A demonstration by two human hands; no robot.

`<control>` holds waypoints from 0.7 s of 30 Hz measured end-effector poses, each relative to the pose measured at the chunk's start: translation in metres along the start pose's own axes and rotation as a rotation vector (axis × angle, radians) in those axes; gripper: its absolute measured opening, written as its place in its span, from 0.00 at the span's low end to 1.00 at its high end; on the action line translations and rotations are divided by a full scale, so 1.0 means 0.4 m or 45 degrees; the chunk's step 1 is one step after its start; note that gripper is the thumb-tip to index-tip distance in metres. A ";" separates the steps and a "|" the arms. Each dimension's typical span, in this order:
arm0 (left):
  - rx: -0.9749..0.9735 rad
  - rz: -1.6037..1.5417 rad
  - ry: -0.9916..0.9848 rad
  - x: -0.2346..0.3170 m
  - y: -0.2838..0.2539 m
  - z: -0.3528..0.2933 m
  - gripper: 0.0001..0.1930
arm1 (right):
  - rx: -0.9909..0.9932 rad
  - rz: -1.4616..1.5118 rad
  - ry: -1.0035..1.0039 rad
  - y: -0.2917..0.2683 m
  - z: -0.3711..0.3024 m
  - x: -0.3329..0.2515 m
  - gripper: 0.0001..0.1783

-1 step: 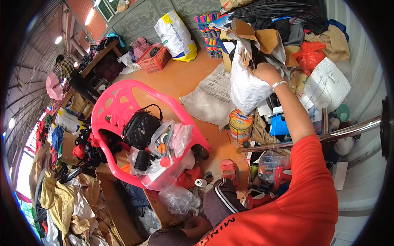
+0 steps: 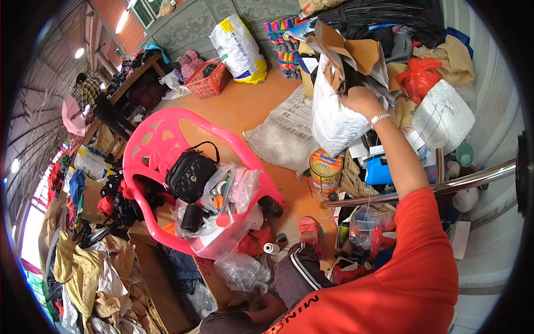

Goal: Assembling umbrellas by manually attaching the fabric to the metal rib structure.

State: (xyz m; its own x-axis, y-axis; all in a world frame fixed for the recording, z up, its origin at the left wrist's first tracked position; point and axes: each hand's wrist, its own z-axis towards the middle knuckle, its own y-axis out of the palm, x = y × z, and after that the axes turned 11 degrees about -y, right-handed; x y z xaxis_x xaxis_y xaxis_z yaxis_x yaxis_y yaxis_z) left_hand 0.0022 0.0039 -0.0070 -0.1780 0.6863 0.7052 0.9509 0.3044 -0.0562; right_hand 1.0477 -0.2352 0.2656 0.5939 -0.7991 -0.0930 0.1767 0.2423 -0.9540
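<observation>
My right hand [image 2: 361, 102], with a pale beaded bracelet at the wrist, reaches to the far right and is closed on the edge of a white woven sack [image 2: 335, 119]. The fingertips are partly hidden at the sack's mouth. Brown cardboard pieces [image 2: 364, 57] and pale sheets stick up out of the sack. Low in the middle, in shadow beside my knee, is my left hand [image 2: 271, 308]; its fingers cannot be made out. A yellow-orange tin [image 2: 326, 170] stands just below the sack.
A pink plastic chair [image 2: 245, 146] holds a black handbag [image 2: 191, 177] and clear plastic bags. A metal rail [image 2: 473, 177] crosses under my right arm. White foam [image 2: 443, 114] and a red bag [image 2: 418, 78] lie at right. Cardboard boxes and piled fabric fill the left.
My right hand and wrist have shifted very slightly toward me. The sack and the cardboard in it have tilted a little; my left hand looks unmoved.
</observation>
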 end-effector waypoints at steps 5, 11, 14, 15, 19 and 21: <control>0.390 0.410 -0.002 -0.076 0.037 0.051 0.18 | 0.011 0.038 -0.086 0.026 -0.139 -0.008 0.24; 0.493 0.748 -0.007 -0.002 0.231 -0.092 0.22 | 0.001 0.717 0.116 0.063 -0.076 0.185 0.25; 0.528 0.963 0.162 0.075 0.243 0.055 0.24 | 0.030 0.972 0.478 0.039 0.099 0.238 0.25; 0.536 1.030 0.227 0.127 0.258 0.121 0.25 | 0.055 1.031 0.488 0.047 0.151 0.263 0.24; 0.613 1.251 0.445 0.279 0.287 0.277 0.29 | 0.280 0.908 0.240 0.251 0.302 0.330 0.23; 0.685 1.352 0.503 0.269 0.226 0.270 0.31 | 0.288 0.745 0.199 0.410 0.361 0.364 0.25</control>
State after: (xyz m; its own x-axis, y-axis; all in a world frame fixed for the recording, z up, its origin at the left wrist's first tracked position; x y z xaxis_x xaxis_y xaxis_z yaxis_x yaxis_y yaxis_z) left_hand 0.0417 0.1768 -0.0126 0.7882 0.5412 0.2930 0.3376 0.0179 -0.9411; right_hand 1.2766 -0.2324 0.1367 0.5239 -0.5662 -0.6364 0.0292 0.7586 -0.6509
